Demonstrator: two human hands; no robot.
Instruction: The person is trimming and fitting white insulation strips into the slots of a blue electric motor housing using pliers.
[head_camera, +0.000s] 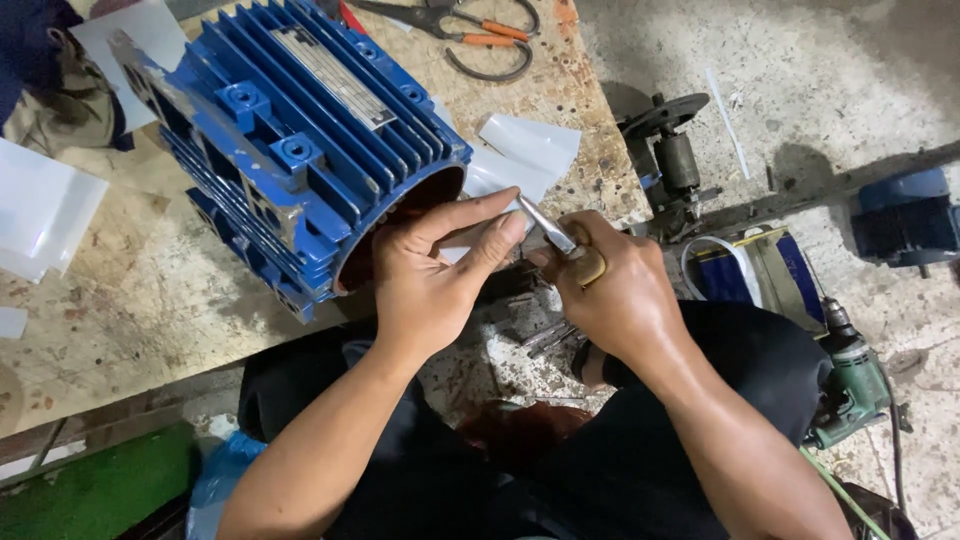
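Note:
A blue ribbed motor housing (290, 140) lies on its side on a worn workbench (130, 290), its open end facing me. My left hand (435, 275) rests at the rim of that opening, thumb and forefinger stretched toward a thin metal blade. My right hand (615, 290) grips a small tool with a wooden handle (588, 265), and its metal blade (545, 225) points up toward my left fingertips. White paper pieces (525, 150) lie right behind the hands.
Orange-handled scissors (480, 40) lie at the bench's far edge. White sheets (40, 215) sit at the left. On the concrete floor stand a dark motor part (675, 165), a blue motor (905, 215), a blue tin (750, 265) and a green power drill (850, 385).

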